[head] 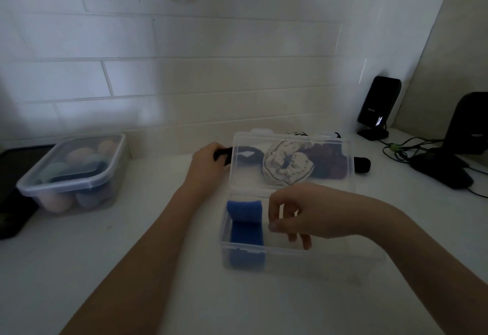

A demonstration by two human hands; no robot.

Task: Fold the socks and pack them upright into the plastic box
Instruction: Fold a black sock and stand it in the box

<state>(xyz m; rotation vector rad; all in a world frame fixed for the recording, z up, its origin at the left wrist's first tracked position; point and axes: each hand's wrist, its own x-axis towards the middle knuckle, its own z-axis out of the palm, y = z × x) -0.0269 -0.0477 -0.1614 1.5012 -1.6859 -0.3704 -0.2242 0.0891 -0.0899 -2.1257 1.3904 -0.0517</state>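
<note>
Toward the left edge of the white bench [132, 268] sits a lidded clear plastic tub of rounded pastel items [72, 173], well apart from the work and no obstacle. The left hand [208, 165] reaches to the back and curls its fingers round a black sock [220, 153] just left of the raised lid; the next sound move, as I judge it, is to draw that sock out into the open bench in front and fold it flat there before packing. The clear hinged plastic box [290, 252] stands near the middle, with one folded blue sock [244, 226] upright against its left wall. The right hand [303, 218] hovers over the free middle of the box, fingers loosely bent and holding nothing. More socks lie heaped behind the lid. Black speakers with cables [377, 107] crowd the right back corner, so folding is best kept leftward.
</note>
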